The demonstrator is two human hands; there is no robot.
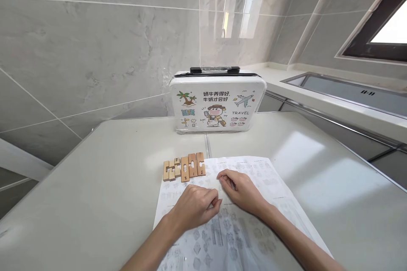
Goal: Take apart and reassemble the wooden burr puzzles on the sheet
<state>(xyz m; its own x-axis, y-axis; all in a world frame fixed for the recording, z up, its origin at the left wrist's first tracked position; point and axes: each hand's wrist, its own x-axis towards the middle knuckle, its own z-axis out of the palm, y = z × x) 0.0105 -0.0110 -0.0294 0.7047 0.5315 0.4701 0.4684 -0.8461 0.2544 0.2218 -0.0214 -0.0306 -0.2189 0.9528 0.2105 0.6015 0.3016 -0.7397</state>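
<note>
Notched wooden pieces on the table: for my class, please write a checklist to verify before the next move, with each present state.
1. Notched wooden pieces side by side: ok.
2. Left hand and right hand off the pieces: ok.
3. Every piece's number readable: not ok, only some are.
4. Print on paper sheet readable: not ok, too faint.
5. White travel case upright: ok.
6. Case empty: cannot tell, closed.

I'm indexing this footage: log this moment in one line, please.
left hand: curled over printed sheet | right hand: likewise | wooden pieces: grouped at sheet's far-left corner | white case: upright beyond
</note>
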